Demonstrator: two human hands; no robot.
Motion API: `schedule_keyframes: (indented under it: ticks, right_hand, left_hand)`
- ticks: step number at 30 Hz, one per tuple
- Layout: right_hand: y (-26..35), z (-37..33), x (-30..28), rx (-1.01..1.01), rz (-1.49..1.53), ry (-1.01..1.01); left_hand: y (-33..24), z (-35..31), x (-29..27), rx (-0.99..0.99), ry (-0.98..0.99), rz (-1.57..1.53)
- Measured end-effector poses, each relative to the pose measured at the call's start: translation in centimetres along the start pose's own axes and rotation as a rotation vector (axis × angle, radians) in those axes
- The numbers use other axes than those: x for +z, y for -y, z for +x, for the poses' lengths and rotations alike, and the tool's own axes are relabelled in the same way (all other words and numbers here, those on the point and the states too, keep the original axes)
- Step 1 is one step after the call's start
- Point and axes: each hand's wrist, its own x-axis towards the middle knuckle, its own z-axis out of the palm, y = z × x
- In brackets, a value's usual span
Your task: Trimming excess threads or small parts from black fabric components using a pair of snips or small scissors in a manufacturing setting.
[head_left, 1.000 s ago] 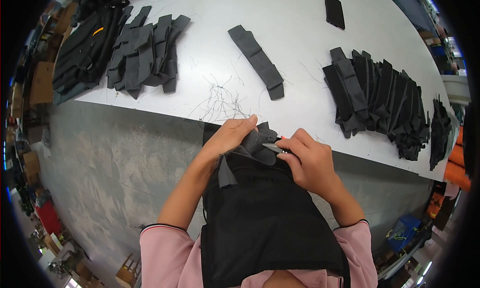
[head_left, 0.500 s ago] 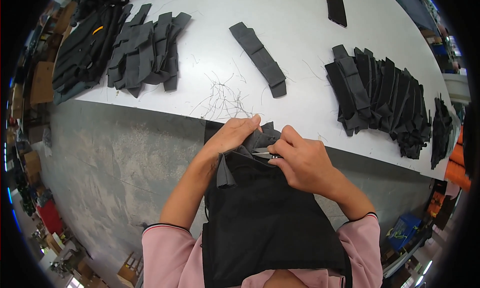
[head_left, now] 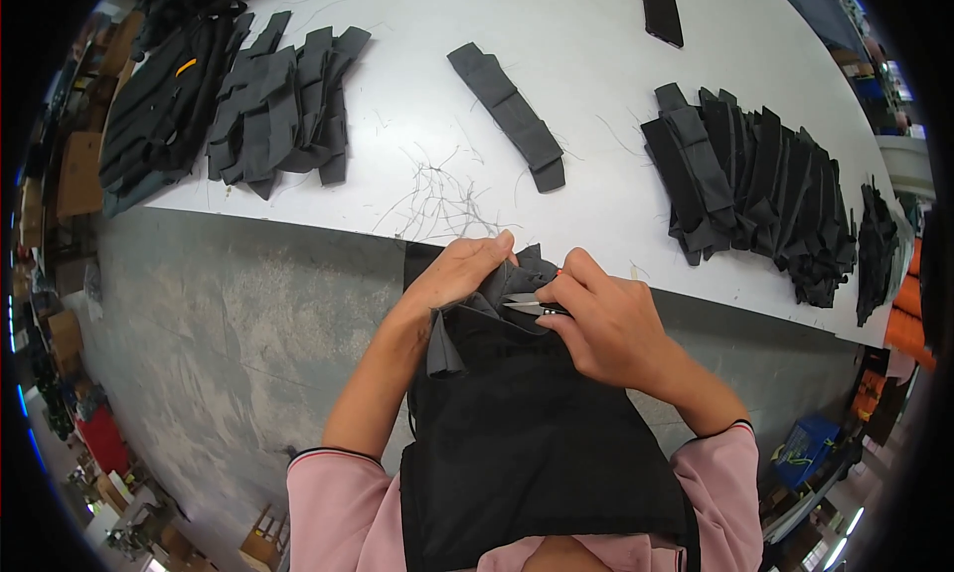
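Note:
My left hand (head_left: 465, 272) pinches a dark grey fabric strip (head_left: 515, 282) just off the front edge of the white table, above my black apron (head_left: 537, 423). One end of the strip (head_left: 444, 348) hangs down below my left wrist. In my right hand (head_left: 611, 324) is a small pair of thread snips (head_left: 535, 305), its pointed silver blades apart and directed left at the fabric. My fingers hide most of its handle. Cut thread ends (head_left: 442, 204) lie in a loose heap on the table, just beyond my left hand.
A single grey strip (head_left: 509, 117) lies mid-table, with a black phone (head_left: 661, 12) farther back. Piled grey strips (head_left: 283, 105) and black bags (head_left: 164, 110) stand at the left. At the right are a row of dark strips (head_left: 745, 179) and a smaller black bundle (head_left: 874, 254).
The view has shifted very slightly. Both hands keep their hold on the fabric and the snips, almost in the same place; the blades remain apart.

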Motion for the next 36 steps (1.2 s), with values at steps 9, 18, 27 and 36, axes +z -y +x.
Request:
schedule_keyframes:
  ticks: [9,18,27,36]
  right_hand:
    - [0.11,0.46,0.40,-0.075,-0.025,0.027]
    - [0.09,0.35,-0.37,0.000,-0.028,-0.001]
    - [-0.02,0.65,0.19,-0.067,-0.054,0.049]
    - [-0.41,0.59,0.28,0.003,0.041,0.027]
  left_hand:
    - [0.63,0.15,0.20,0.000,0.012,-0.092]
    - [0.50,-0.06,0.15,-0.068,0.012,-0.161]
    - [0.75,-0.02,0.31,-0.078,0.052,-0.198]
    - [0.38,-0.13,0.47,-0.070,0.027,-0.172]
